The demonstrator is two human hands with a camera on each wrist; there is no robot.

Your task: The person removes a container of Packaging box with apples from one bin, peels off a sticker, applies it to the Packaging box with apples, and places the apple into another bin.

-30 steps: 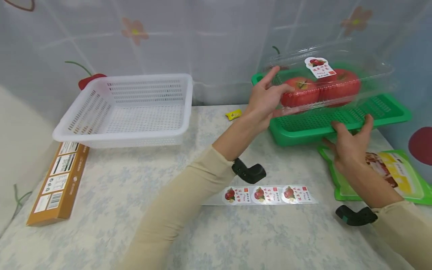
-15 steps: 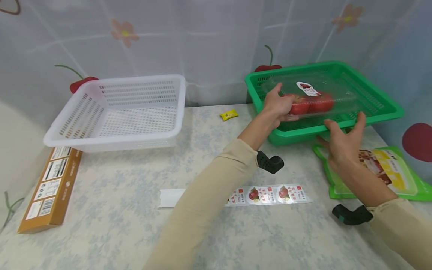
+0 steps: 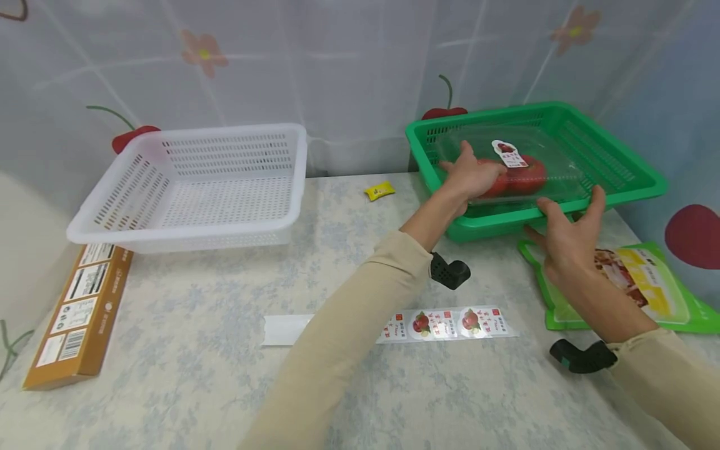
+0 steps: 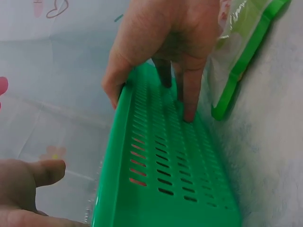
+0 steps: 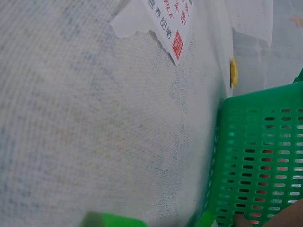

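A clear plastic box [image 3: 554,164] of red apples [image 3: 529,176], with an apple sticker [image 3: 509,154] on top, lies tilted inside the green basket [image 3: 624,197]. My left hand [image 3: 469,176] holds the box by its left end, fingers spread over the corner. Along the basket's front, my right hand [image 3: 570,240] grips the rim. In the left wrist view, the right hand [image 4: 165,33] has its thumb over the rim and its fingers against the perforated side wall; part of the left hand [image 4: 21,189] shows at lower left. The right wrist view shows the basket's wall [image 5: 255,142].
A white basket [image 3: 230,200] stands at left, over the end of an orange-brown carton [image 3: 84,312]. Between the baskets lies a small yellow packet [image 3: 379,190]. A strip of apple stickers [image 3: 444,324] lies in front, and a green food bag [image 3: 647,287] at right.
The box of apples has come down into the green basket with my left hand at its end. My right hand stays at the basket's front rim. The view has shifted slightly.
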